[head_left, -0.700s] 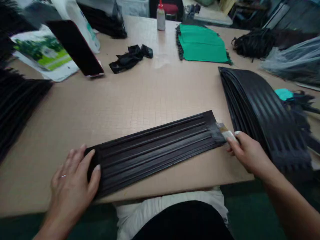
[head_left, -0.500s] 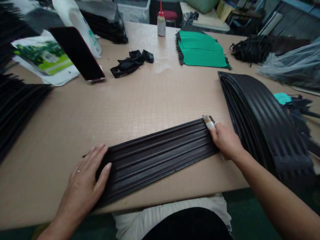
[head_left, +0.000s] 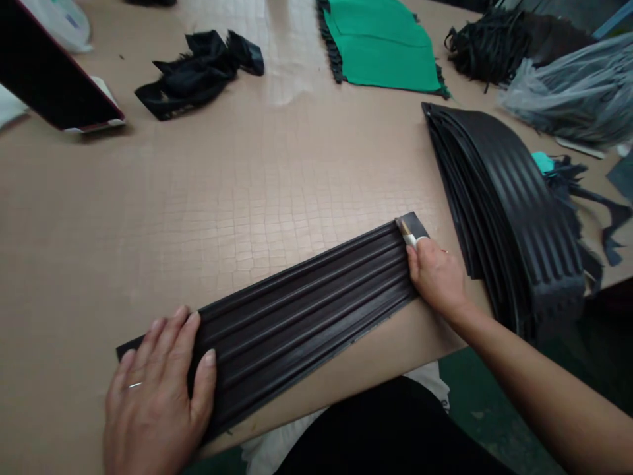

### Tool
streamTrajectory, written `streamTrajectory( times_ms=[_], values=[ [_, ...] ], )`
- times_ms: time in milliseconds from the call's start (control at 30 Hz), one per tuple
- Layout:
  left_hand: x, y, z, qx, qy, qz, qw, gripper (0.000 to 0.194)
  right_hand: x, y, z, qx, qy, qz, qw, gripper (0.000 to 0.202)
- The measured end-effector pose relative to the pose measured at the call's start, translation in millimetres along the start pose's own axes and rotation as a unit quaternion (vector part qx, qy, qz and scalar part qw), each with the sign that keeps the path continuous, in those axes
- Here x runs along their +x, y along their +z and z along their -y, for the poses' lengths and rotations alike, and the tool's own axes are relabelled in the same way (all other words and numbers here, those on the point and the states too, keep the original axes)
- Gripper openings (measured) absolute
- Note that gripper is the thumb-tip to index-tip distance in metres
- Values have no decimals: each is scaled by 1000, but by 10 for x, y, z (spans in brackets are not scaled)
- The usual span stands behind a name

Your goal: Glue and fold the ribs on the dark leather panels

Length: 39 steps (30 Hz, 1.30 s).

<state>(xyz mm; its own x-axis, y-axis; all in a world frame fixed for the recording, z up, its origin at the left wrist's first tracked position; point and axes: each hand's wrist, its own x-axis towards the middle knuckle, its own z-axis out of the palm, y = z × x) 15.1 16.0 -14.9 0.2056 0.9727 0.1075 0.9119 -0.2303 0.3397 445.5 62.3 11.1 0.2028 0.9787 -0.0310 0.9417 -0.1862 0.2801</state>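
A dark ribbed strip (head_left: 306, 303) lies slantwise along the table's near edge. My left hand (head_left: 158, 389) rests flat on its left end, fingers spread, with a ring on one finger. At the strip's right end my right hand (head_left: 438, 274) is closed round a small tool with a white part and a brownish tip (head_left: 406, 231); the rest of the tool is hidden in the fingers. The tip touches the strip near its upper right corner. Just right of this hand stands a curved stack of dark ribbed strips (head_left: 509, 198).
Behind are a black crumpled strap (head_left: 198, 69), a green fringed piece (head_left: 380, 46), a black bundle of cords (head_left: 487, 49) and clear plastic (head_left: 578, 89). A dark tablet-like device (head_left: 49, 72) leans at the upper left. Dark scraps (head_left: 573, 178) lie far right.
The view has tipped down and come closer. My right hand has turned a little, and the tool tip now shows more clearly at the strip's right end. My left hand still lies on the strip.
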Motion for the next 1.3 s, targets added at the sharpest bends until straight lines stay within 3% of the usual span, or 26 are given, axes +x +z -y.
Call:
streamTrajectory(
  times_ms=[167,400,633,767,933,1033,1133,1233,1300],
  values=[
    [-33,-14,33,-11,-15,6,1000,68,27,20,-60,-33,0,2,999,33],
    [-28,-35,50,-9,-2,13,1000,70,534,58,-202,-45,20,8,999,40],
    [48,-68,137,8,3,11,1000,67,1028,68,-376,20,64,21,998,38],
    [448,-143,7,34,28,57,997,65,1232,88,-410,77,76,18,994,39],
    [1306,-76,-621,-64,44,173,982,59,1346,150,-469,144,87,10,986,41],
    [1702,0,-1015,-144,41,307,940,38,1349,203,-496,189,95,1,977,40],
    [1871,-27,-1213,-227,26,403,886,20,1355,265,-531,234,112,-13,966,39],
    [1908,-234,-1165,-282,-17,369,885,16,1383,327,-603,281,130,-28,950,39],
    [1924,-452,-1040,-336,-80,264,900,17,1401,365,-660,310,143,-39,939,40]
  ],
)
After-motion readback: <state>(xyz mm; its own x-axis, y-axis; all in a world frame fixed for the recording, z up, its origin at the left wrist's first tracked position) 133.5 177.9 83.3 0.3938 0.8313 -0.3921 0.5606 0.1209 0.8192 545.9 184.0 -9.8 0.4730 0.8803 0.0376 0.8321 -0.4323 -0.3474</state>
